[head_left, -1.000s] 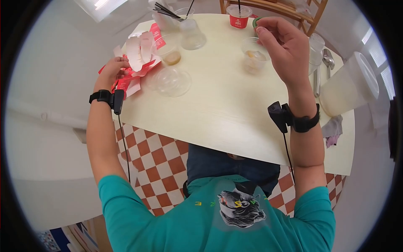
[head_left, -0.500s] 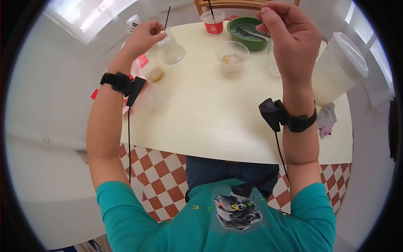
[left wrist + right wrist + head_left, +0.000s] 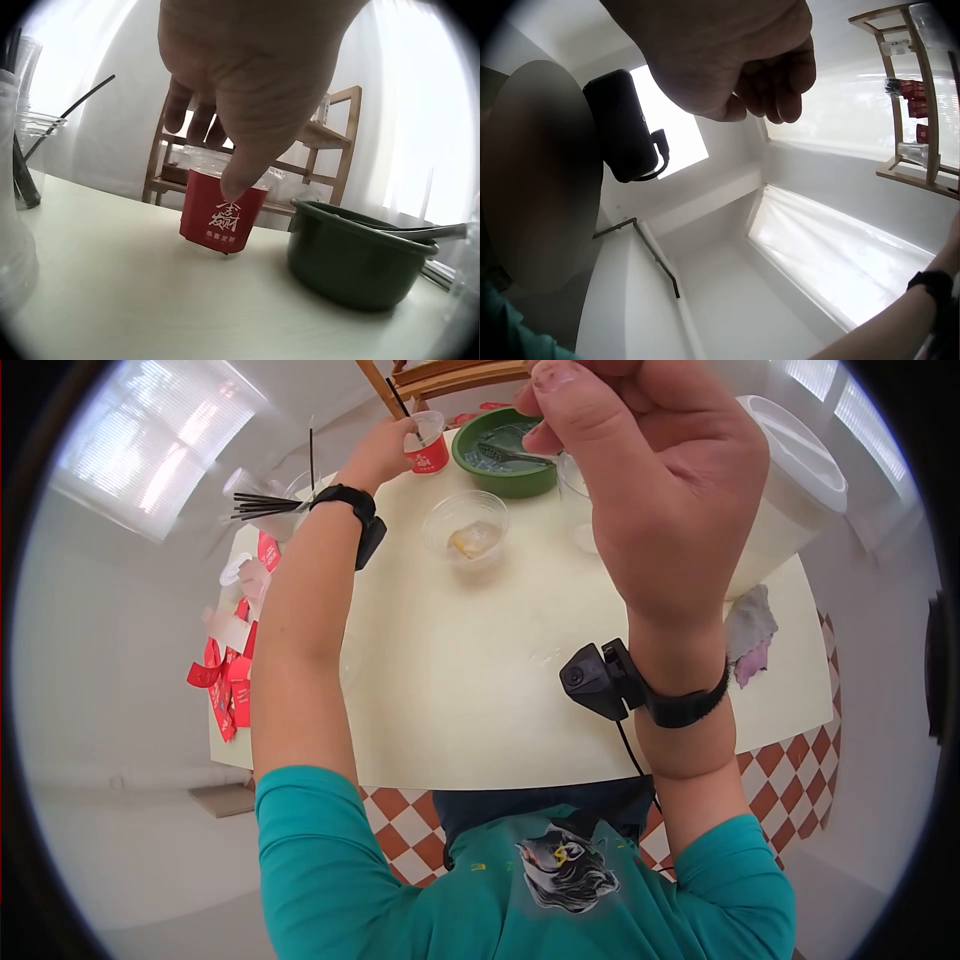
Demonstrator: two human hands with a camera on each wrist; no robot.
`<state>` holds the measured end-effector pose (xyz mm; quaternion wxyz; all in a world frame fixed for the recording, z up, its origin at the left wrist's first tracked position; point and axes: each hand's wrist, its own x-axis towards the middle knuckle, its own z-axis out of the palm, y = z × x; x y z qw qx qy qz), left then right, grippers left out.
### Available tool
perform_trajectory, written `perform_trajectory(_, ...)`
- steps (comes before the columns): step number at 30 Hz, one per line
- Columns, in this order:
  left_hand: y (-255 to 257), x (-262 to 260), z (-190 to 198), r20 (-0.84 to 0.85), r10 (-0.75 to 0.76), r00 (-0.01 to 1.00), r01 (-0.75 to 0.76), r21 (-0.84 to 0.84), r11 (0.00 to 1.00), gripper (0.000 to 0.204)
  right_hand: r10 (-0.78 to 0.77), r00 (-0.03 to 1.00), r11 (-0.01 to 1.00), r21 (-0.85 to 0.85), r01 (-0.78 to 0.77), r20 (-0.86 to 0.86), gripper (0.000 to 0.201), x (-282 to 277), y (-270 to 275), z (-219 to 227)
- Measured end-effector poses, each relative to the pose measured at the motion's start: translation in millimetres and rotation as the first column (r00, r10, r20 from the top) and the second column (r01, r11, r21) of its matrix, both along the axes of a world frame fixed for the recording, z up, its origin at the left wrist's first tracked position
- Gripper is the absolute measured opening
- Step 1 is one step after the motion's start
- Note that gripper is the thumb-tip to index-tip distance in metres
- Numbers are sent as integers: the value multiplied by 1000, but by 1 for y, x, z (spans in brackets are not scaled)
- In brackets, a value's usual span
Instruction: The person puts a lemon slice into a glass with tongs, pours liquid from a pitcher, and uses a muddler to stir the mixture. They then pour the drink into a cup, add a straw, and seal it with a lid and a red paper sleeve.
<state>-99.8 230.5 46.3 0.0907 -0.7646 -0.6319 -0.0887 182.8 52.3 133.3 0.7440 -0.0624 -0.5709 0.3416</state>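
Note:
At the far side of the table, my left hand [image 3: 383,452] grips a clear plastic cup with a red printed sleeve [image 3: 430,457]. A dark straw [image 3: 398,398] leans out of its top. In the left wrist view the thumb lies over the cup's front, with the other fingers behind the rim. My right hand [image 3: 665,490] is raised close to the head camera, its fingers loosely curled and nothing visible in them. The right wrist view shows those bent fingers [image 3: 206,124] only from my left side and the right hand [image 3: 742,67] against wall and ceiling.
Right of the cup stands a green bowl [image 3: 512,482] with a utensil. Nearer lies a clear tub [image 3: 440,545] with yellowish remains. A large pale pitcher [image 3: 780,490] and a grey-pink cloth [image 3: 750,628] are at right; black straws [image 3: 262,506] and torn red packaging [image 3: 222,685] at left.
My left hand has gone from the red packaging, past the straws, to the red-sleeved cup at the back and taken hold of it. My right hand stays raised and appears nearer the head camera.

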Motion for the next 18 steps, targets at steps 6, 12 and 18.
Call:
perform_trajectory(6, -7, 5, 2, -86, 32, 996, -23, 106, 994, 34, -6, 998, 998, -54, 10, 66, 8, -3, -5, -2)
perform_trajectory(12, -23, 12, 3, -150, 48, 987, -18, 191, 981, 22, -106, 970, 991, -52, 120, 219, 14, -1, -8, -4)
perform_trajectory(18, -25, 11, 5, -186, 22, 982, 9, 163, 987, 20, -84, 975, 994, -57, 98, 203, 14, -1, -8, -3)
